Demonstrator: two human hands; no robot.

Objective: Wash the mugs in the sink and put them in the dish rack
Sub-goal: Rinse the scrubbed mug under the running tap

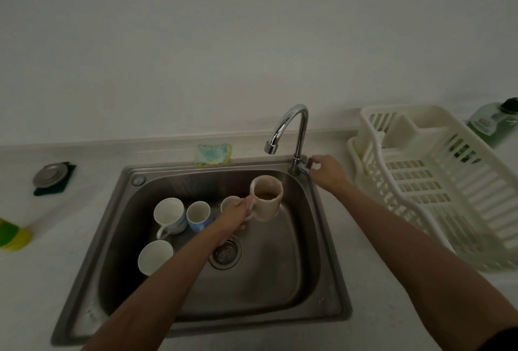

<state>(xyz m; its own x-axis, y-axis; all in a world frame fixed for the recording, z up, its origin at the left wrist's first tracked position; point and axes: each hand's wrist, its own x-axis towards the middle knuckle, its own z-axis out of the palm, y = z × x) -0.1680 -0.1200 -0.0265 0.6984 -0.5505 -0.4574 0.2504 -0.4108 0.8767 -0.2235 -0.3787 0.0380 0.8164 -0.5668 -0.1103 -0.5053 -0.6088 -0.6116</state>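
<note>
1. Sink (280, 280), one: a steel single basin set in a pale counter (84, 205), with one round drain (225, 252) in its floor.
2. Mugs, five in all.
   - One beige mug (266, 199) is held mouth up above the basin, below the spout, and is brownish inside.
   - Four stand mouth up on the basin floor at the left: a white mug with blue print (169, 214), a blue mug (198, 216), a pale mug (228, 202) partly hidden behind the hand, and a white mug (155, 256) nearest the camera.
3. Left hand (235, 217): its fingers are curled round the beige mug's handle.
4. Right hand (326, 171): thumb and fingers pinch the tap lever (309, 163).
5. Faucet (291, 129), one: a chrome gooseneck at the sink's back right corner.
6. Dish rack (437, 182), one: cream plastic, on the counter right of the sink.
7. Sponges: one patterned sponge (213, 154) stands at the back rim, and yellow-green sponges (12, 235) lie at the left edge, count unclear.
8. Metal sink plug (50, 175), one, rests on a dark green pad.
9. Green bottle (493, 123), one, stands behind the rack.
</note>
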